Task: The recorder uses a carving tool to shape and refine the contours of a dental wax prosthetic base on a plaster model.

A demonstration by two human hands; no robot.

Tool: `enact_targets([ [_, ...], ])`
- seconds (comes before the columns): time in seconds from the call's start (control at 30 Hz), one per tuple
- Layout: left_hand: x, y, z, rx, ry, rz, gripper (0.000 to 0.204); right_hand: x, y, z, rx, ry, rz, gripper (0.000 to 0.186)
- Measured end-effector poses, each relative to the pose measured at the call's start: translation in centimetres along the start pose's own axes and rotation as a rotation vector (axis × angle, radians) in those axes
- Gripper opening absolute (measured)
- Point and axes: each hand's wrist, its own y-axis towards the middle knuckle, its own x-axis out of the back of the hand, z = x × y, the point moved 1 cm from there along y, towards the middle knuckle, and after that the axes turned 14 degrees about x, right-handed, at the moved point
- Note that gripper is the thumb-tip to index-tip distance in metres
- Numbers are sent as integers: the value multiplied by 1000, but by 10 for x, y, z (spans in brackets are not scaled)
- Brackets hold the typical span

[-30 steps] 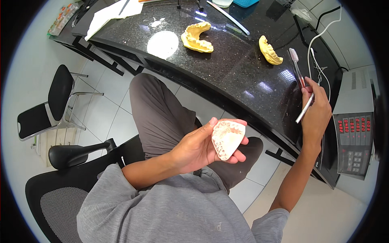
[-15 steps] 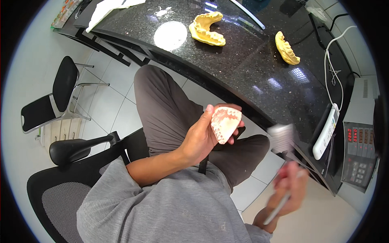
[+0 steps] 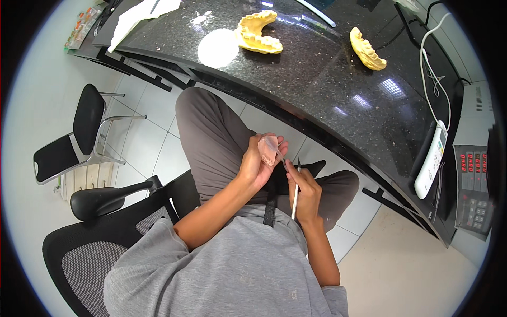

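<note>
The left hand (image 3: 256, 170) is closed around a pale pinkish tooth model (image 3: 265, 154), cupping it with the palm turned up. The model is held in the air on the near side of the table (image 3: 311, 74), apart from its edge. The right hand (image 3: 306, 190) is gripped narrow around two items: a toothbrush (image 3: 281, 155), its head directed at the model, and a slim white stick (image 3: 295, 203) with a dark point, tucked in the same grip. From where I stand, the brush head appears to lie over the model's upper part; blur prevents confirming firm contact.

Step in hand, as judged: brushing the model's surface. The next move calls for a steady left hold and short, light strokes along the teeth, since raised edges may chip. Direct the stick's point away from the model. A horseshoe-shaped yellow model (image 3: 259, 34) and a second yellow model (image 3: 367, 50) lie well apart on the table; neither is touched.
</note>
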Motion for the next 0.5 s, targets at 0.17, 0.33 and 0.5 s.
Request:
enact_targets([
  [0.17, 32, 47, -12, 29, -18, -41, 33, -13, -13, -23, -54, 98, 127, 38],
  [0.33, 50, 91, -12, 121, 133, 3, 36, 14, -7, -47, -40, -11, 153, 45],
  [0.5, 42, 103, -17, 186, 105, -1, 40, -19, -10, -56, -104, 56, 95, 39],
])
